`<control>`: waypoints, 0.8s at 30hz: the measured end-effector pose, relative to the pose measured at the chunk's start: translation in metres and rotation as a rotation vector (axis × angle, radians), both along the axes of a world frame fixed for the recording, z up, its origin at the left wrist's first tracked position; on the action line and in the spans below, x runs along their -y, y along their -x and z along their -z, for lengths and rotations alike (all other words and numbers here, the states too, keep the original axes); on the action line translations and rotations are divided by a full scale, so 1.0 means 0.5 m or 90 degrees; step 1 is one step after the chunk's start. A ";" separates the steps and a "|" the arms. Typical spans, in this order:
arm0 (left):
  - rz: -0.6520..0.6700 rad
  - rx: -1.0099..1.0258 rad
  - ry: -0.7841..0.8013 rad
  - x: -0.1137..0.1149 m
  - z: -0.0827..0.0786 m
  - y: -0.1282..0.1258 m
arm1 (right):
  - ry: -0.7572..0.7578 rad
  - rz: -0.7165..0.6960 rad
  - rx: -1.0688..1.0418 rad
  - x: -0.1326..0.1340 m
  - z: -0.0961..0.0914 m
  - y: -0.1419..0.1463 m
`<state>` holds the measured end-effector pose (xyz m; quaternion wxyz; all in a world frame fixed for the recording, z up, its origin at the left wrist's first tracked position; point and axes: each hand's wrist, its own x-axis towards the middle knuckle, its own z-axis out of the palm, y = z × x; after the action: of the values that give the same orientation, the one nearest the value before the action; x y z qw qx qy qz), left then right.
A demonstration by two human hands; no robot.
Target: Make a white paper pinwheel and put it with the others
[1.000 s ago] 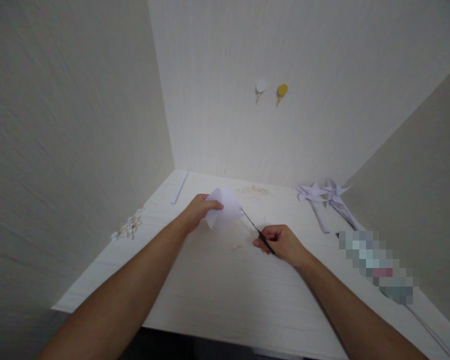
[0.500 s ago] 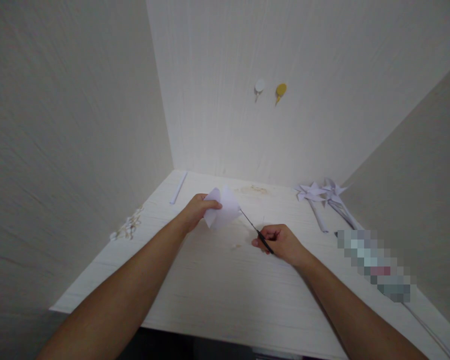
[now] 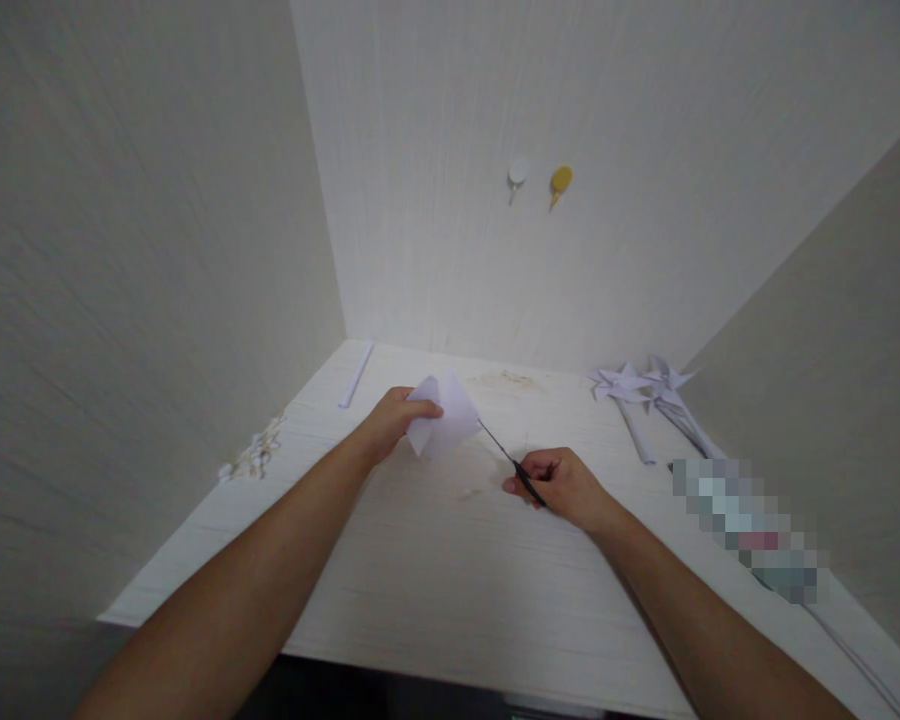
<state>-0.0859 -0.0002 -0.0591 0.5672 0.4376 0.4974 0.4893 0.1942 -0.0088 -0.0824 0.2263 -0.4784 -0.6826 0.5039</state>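
My left hand (image 3: 403,418) pinches a sheet of white paper (image 3: 459,408) between thumb and fingers, above the middle of the table. The paper is creased and its left part curls up around my thumb. In my right hand (image 3: 559,483) is a pair of scissors (image 3: 526,480) with black handles and thin metal blades. The blades point up and left, and their tips meet the paper's right corner. Whether the tips are through the paper I cannot tell.
Paper pinwheels (image 3: 624,384) lie at the back right of the white table (image 3: 450,590). Before the right wall is a pixelated object (image 3: 750,530). A white paper tube (image 3: 356,375) lies back left, small white-and-tan pieces (image 3: 255,455) at the left edge. Two hooks (image 3: 561,180) are on the back wall.
Hardly anything differs. The paper's right corner lies a little flatter and stands out more clearly at the scissor tips; both hands stay in place.
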 end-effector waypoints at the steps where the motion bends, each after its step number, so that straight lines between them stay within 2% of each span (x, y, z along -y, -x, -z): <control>1: -0.001 -0.002 -0.001 0.000 0.000 0.000 | -0.004 -0.003 0.002 -0.001 0.002 -0.001; 5: -0.007 -0.009 -0.005 -0.003 0.003 0.002 | -0.027 -0.019 0.011 -0.008 0.017 -0.009; 8: -0.021 -0.018 -0.008 -0.006 0.006 0.003 | -0.065 0.008 0.052 -0.016 0.022 -0.018; 13: -0.069 -0.030 -0.016 -0.014 0.017 0.003 | -0.130 0.025 0.104 -0.017 -0.008 -0.035; 18: -0.128 -0.027 -0.035 -0.021 0.026 0.005 | -0.277 -0.027 0.294 -0.009 -0.037 -0.042; 24: -0.174 -0.012 -0.043 -0.023 0.027 0.004 | -0.354 -0.010 0.428 -0.006 -0.030 -0.018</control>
<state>-0.0877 0.0114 -0.0725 0.4754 0.3891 0.5413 0.5741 0.2033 -0.0059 -0.0672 0.1074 -0.5314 -0.8318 0.1191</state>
